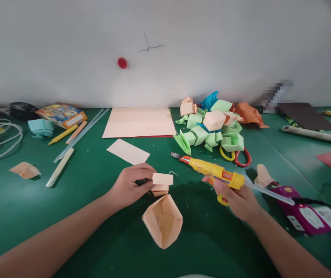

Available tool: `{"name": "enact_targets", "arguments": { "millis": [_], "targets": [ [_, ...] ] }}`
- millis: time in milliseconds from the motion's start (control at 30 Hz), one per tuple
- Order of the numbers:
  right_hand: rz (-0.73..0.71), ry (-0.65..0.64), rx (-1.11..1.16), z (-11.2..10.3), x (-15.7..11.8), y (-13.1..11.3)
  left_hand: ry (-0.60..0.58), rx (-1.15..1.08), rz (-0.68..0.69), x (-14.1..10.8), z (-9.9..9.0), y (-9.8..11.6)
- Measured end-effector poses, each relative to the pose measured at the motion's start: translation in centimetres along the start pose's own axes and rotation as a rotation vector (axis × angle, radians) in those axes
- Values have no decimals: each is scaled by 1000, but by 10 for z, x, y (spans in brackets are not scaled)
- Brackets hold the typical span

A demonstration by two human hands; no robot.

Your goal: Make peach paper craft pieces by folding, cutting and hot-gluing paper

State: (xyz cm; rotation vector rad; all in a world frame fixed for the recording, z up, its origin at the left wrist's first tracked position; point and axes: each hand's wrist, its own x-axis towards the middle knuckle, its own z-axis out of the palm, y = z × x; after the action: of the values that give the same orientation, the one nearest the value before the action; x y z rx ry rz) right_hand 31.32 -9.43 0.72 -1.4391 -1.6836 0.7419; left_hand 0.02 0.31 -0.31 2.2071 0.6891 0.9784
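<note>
My left hand (133, 183) pinches a small folded peach paper piece (162, 178) between thumb and fingers, with its flat top facing up. Just below it, an open folded peach paper cup (165, 224) rests on the green table. My right hand (236, 199) is wrapped round a yellow glue gun (212, 170), its front pointing left and apart from the paper. A clear glue stick (267, 193) juts from the gun's back. A grey blade-like tip (176, 155) shows beyond the gun's front; whether it belongs to a separate cutter I cannot tell.
Folded green and peach paper pieces (212, 123) are heaped at the back right, by red-and-yellow-handled scissors (243, 157). A purple power strip (301, 212) lies right. Peach sheets (139, 121) and a white paper strip (127, 151) lie behind; glue sticks (78, 137) and a box (62, 114) stand left.
</note>
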Motion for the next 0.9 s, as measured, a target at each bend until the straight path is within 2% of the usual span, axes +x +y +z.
{"name": "enact_targets", "arguments": {
  "millis": [233,367,500,667,900],
  "targets": [
    [-248,-72,-449,-4,11,-5,8,-1,14,1,0,0],
    [-346,-133,-594,-1,16,-6,11,2,9,1,0,2],
    [-320,-265,-645,3,15,-7,8,3,-2,0,0,1],
    [-268,-305,-683,7,9,-8,9,-1,-8,0,0,1],
    [-211,-411,-596,6,6,-8,6,5,-11,1,0,3]
  ]
}}
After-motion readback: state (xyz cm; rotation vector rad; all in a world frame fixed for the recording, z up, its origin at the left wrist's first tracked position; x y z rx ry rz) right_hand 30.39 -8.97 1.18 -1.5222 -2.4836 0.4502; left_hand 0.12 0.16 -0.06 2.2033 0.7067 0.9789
